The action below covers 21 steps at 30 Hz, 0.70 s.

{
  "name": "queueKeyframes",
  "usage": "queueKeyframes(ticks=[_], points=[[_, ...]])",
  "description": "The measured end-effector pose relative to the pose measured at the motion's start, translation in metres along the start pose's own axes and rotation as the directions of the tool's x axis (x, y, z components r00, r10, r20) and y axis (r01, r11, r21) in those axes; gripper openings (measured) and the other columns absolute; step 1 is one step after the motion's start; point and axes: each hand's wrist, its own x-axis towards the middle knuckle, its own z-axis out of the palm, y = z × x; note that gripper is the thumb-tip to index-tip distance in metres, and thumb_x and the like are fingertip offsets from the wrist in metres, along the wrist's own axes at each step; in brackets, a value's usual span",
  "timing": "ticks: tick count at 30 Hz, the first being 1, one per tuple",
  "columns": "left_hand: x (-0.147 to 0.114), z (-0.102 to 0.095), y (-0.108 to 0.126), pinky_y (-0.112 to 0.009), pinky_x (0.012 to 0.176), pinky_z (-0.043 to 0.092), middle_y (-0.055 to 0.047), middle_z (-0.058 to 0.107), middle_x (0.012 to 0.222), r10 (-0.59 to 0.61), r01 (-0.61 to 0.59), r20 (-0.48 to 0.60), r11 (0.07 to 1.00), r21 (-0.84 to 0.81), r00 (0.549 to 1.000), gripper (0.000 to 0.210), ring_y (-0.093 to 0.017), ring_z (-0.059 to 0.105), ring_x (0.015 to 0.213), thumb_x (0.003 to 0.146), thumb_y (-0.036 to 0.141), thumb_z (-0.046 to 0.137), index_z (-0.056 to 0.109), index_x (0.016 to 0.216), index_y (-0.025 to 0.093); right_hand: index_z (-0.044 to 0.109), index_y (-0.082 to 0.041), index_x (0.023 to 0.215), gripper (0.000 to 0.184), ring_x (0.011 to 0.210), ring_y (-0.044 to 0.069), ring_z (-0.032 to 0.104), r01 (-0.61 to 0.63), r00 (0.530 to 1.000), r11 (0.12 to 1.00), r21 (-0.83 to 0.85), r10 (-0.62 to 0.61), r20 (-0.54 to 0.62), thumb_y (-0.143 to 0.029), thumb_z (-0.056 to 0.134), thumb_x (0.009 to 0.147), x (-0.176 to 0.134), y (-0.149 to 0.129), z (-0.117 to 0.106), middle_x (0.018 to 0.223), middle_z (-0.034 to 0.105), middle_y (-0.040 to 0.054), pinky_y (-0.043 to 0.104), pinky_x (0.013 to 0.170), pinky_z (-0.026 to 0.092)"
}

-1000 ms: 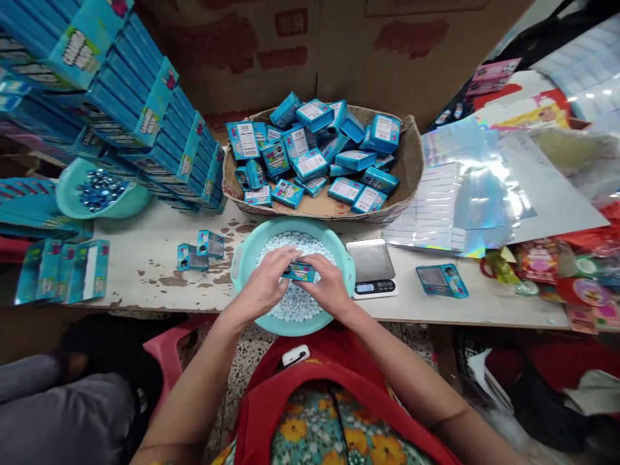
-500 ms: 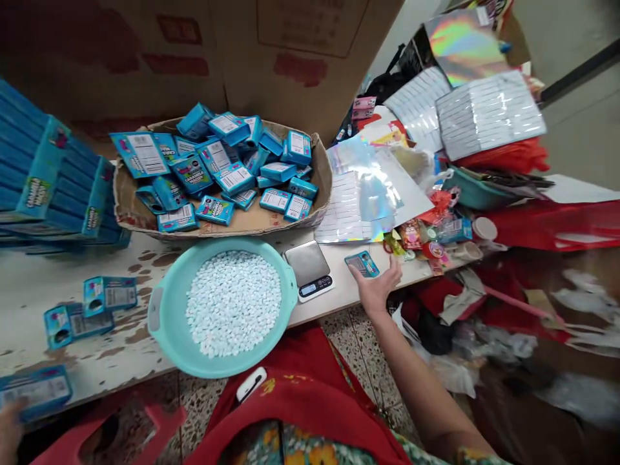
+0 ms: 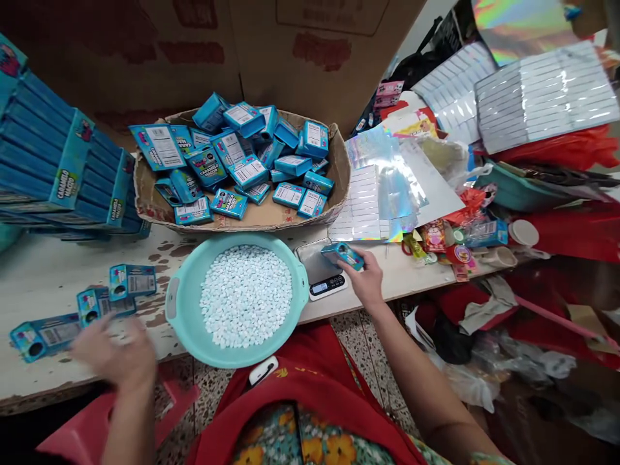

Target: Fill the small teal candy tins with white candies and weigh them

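While your right hand (image 3: pixel 367 279) pinches a blue box (image 3: pixel 345 254) by the scale (image 3: pixel 327 285), left hand (image 3: pixel 119 352) loosely spread, blurred, near three more boxes (image 3: pixel 92 303), pellet tub (image 3: pixel 186 316) between

Head-worn view, forward and down

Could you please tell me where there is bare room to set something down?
Bare tabletop lies between the stacked blue cartons and the three loose boxes, and between the right hand and candy packets. The cardboard tray is crowded.
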Motion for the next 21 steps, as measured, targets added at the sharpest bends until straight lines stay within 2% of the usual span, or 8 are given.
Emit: queueKeyframes(ticks=[1,4,7,9,12,14,17,21], points=[[-0.001,0.016,0.014,-0.055,0.095,0.039,-0.011,0.062,0.105,0.058,-0.054,-0.088,0.998,0.043,0.994,0.037,-0.032,0.053,0.107,0.078,0.026,0.059,0.055,0.114,0.021,0.063,-0.02,0.105,0.04,0.091,0.021,0.06,0.031,0.999,1.0,0.002,-0.031,0.033,-0.043,0.071,0.073,0.0,-0.004,0.01,0.097,0.063,0.0055,0.037,0.083,0.049],[0.022,0.049,0.072,-0.044,0.094,0.044,-0.012,0.063,0.106,0.22,-0.221,-0.037,0.975,-0.023,0.975,0.028,-0.026,0.058,0.105,0.082,0.026,0.057,0.057,0.109,0.017,0.062,-0.019,0.107,0.04,0.094,0.023,0.06,0.074,0.988,0.997,0.002,-0.073,0.134,-0.043,0.068,0.075,0.001,-0.01,0.031,0.099,0.064,0.0073,0.042,0.087,0.049],[0.083,0.077,0.125,-0.04,0.096,0.043,-0.012,0.063,0.111,0.285,-0.279,0.094,0.957,-0.075,0.954,0.028,-0.024,0.056,0.11,0.087,0.027,0.05,0.055,0.113,0.018,0.054,-0.021,0.122,0.055,0.107,0.026,0.056,0.045,0.99,0.999,0.011,-0.046,0.134,-0.044,0.07,0.074,-0.001,-0.011,0.028,0.115,0.059,0.0107,0.047,0.092,0.047],[0.134,0.101,0.145,-0.041,0.093,0.044,-0.015,0.062,0.114,0.267,-0.273,0.304,0.962,-0.022,0.915,0.029,-0.027,0.056,0.111,0.088,0.031,0.05,0.056,0.112,0.017,0.047,-0.022,0.129,0.062,0.114,0.026,0.051,-0.009,0.998,0.999,0.033,0.007,0.064,-0.044,0.069,0.075,-0.003,-0.011,0.013,0.125,0.052,0.0119,0.048,0.093,0.047],[0.202,0.147,0.149,-0.04,0.082,0.048,-0.025,0.064,0.107,0.046,-0.222,0.652,0.956,0.19,0.757,0.044,-0.033,0.061,0.101,0.077,0.042,0.065,0.057,0.1,0.006,0.049,-0.024,0.126,0.052,0.113,0.025,0.052,-0.082,0.996,0.995,0.06,0.084,-0.028,-0.041,0.064,0.08,-0.01,-0.006,-0.017,0.124,0.05,0.0112,0.047,0.09,0.05],[0.231,0.176,0.144,-0.032,0.077,0.048,-0.028,0.063,0.106,-0.068,-0.199,0.732,0.942,0.271,0.678,0.059,-0.028,0.064,0.094,0.071,0.052,0.067,0.055,0.093,-0.002,0.053,-0.024,0.123,0.047,0.11,0.024,0.053,-0.114,0.991,0.992,0.055,0.117,-0.062,-0.04,0.064,0.08,-0.015,0.0,-0.036,0.122,0.05,0.0104,0.046,0.088,0.052],[0.25,0.205,0.136,-0.023,0.072,0.047,-0.026,0.064,0.105,-0.075,-0.203,0.767,0.944,0.261,0.637,0.072,-0.018,0.064,0.089,0.065,0.06,0.062,0.052,0.086,-0.008,0.056,-0.023,0.118,0.043,0.107,0.023,0.055,-0.167,0.982,0.985,0.041,0.17,-0.084,-0.04,0.065,0.079,-0.023,0.014,-0.056,0.119,0.052,0.0097,0.045,0.088,0.053],[0.247,0.216,0.131,-0.024,0.072,0.047,-0.021,0.067,0.101,-0.079,-0.202,0.776,0.945,0.259,0.626,0.057,-0.022,0.064,0.092,0.055,0.044,0.078,0.053,0.079,-0.001,0.06,-0.021,0.112,0.04,0.101,0.022,0.057,-0.248,0.964,0.966,0.074,0.254,-0.079,-0.042,0.065,0.079,-0.028,0.031,-0.063,0.113,0.056,0.0093,0.046,0.085,0.054]])
